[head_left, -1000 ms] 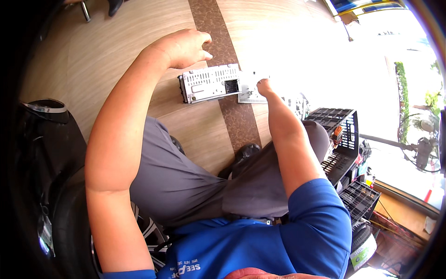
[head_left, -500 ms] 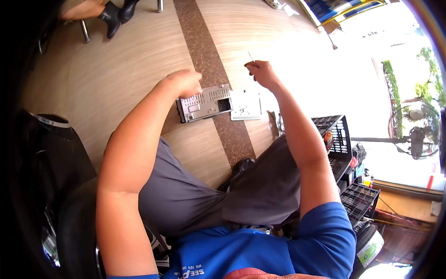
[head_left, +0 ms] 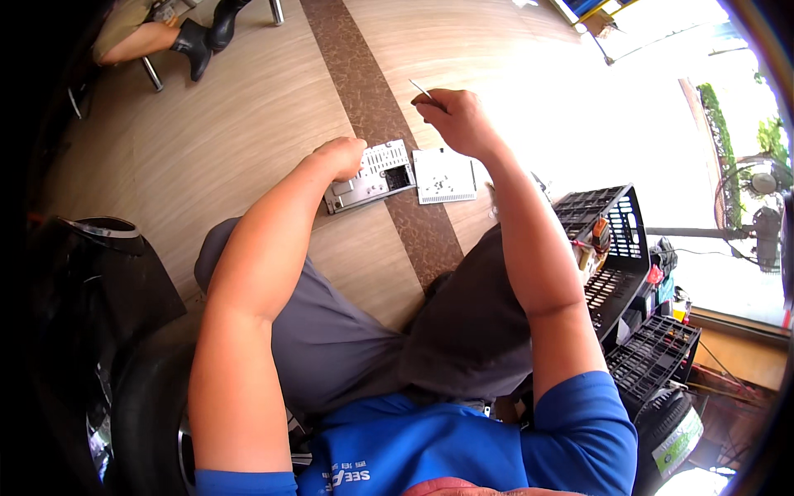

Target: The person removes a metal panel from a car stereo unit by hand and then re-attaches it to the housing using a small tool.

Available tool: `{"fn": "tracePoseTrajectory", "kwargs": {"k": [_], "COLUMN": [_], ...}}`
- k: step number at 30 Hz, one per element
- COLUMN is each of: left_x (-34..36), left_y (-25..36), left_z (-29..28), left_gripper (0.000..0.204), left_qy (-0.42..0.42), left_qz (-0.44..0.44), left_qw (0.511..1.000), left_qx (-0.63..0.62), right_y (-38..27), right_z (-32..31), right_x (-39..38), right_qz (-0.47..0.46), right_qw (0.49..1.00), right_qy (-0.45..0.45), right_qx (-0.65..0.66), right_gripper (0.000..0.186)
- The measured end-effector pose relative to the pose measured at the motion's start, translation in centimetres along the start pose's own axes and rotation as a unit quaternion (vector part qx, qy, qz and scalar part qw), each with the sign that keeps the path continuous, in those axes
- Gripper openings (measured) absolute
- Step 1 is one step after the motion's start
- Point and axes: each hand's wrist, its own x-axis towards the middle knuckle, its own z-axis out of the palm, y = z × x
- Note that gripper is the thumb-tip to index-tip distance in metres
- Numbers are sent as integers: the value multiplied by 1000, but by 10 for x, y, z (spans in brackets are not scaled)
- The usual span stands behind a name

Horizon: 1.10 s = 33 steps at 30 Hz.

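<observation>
Flr [head_left: 223, 140]: R hand [head_left: 459, 122], w/ tool [head_left: 421, 88], now off plate [head_left: 432, 164].

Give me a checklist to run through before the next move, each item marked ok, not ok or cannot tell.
1. Left hand on the metal unit: ok, it covers part of the unit's left end.
2. Thin tool in the right hand: ok, held with one end sticking out.
3. Tool's exposed end at the unit: not ok, it is raised and pointing away.
4. Small dark pieces together on the flat plate: ok, grouped near its middle.
5. Tool's end shape suitable: cannot tell, too small to make out.
</observation>
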Motion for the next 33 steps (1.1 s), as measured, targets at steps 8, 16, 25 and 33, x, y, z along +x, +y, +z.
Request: {"fn": "tracePoseTrajectory", "kwargs": {"k": [8, 16, 25, 33], "left_x": [-1, -45, -62, -61], "left_y": [-9, 28, 23, 22], "left_z": [-12, -83, -91, -94], "left_gripper": [20, 17, 14, 15], "left_qy": [49, 128, 287, 252], "left_qz": [71, 86, 137, 120], "left_qw": [996, 974, 934, 950], "left_qx": [-38, -165, -166, -138], "right_y": [15, 23, 13, 11], "right_z": [-5, -17, -17, -16], "right_x": [10, 8, -1, -4], "right_qz": [-39, -38, 29, 13], "right_qw": [997, 998, 999, 998], "right_qy": [-29, 3, -4, -10], "right_qx": [-52, -45, 29, 53], "right_gripper": [24, 23, 25, 21]}}
